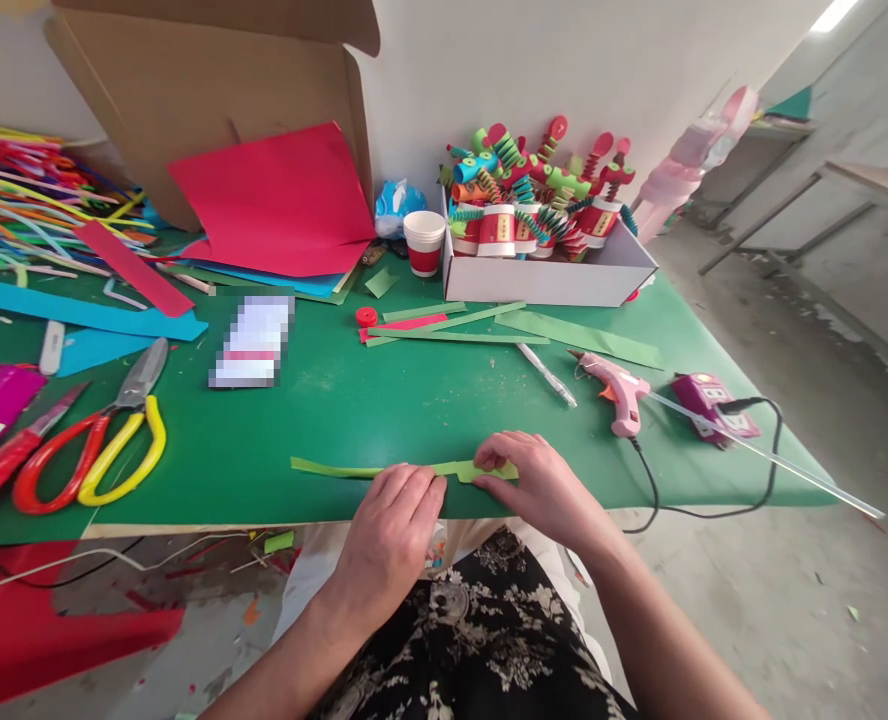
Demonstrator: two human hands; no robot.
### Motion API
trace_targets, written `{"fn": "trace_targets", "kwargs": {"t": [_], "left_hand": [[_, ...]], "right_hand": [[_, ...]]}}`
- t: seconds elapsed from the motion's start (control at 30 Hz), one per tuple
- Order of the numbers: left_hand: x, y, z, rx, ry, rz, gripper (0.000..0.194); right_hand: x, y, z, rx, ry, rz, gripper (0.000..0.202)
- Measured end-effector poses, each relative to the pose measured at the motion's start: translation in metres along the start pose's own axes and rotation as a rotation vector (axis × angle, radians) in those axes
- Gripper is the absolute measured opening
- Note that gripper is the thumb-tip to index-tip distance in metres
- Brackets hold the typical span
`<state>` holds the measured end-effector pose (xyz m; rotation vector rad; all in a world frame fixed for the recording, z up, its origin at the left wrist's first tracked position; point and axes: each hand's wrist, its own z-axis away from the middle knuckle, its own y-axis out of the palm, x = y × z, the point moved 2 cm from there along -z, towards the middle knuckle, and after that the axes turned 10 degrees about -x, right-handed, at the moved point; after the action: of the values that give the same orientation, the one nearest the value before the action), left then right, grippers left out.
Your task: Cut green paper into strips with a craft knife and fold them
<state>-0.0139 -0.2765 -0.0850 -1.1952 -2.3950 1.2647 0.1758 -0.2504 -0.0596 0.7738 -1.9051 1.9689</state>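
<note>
A light green paper strip (331,468) lies along the front edge of the green table. My left hand (399,530) rests on the strip's middle, fingers together and pressed down over it. On the strip's right part, my right hand (538,485) has its thumb and fingers curled around the end, pinching the paper. Between the two hands a wider piece of green paper (465,470) shows. The undersides of my fingers are hidden.
A pink glue gun (620,392) with a cord lies right, near a purple box (703,405). Scissors (140,400) lie left. Behind are paper strips (459,336), a pen (547,375), stacked cups (424,243) and a white box (549,280) of paper figures.
</note>
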Motion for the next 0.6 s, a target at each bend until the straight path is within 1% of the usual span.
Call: {"fn": "trace_targets", "kwargs": {"t": [0.1,0.23,0.37,0.47,0.6], "left_hand": [[0.0,0.002,0.002,-0.008,-0.005,0.004,0.028],[0.0,0.003,0.003,-0.017,-0.033,0.005,0.029],[0.0,0.003,0.001,-0.015,-0.025,-0.002,0.03],[0.0,0.002,-0.001,0.001,-0.009,-0.006,0.029],[-0.001,0.002,-0.002,0.018,-0.01,-0.009,0.029]], "right_hand": [[-0.003,0.0,0.003,-0.008,-0.08,0.0,0.01],[0.0,0.003,0.006,-0.056,-0.183,0.089,0.017],[0.002,0.009,0.007,-0.079,-0.274,0.159,0.008],[0.001,0.011,0.006,-0.086,-0.279,0.106,0.011],[-0.001,0.009,-0.001,-0.068,-0.23,-0.017,0.011]]}}
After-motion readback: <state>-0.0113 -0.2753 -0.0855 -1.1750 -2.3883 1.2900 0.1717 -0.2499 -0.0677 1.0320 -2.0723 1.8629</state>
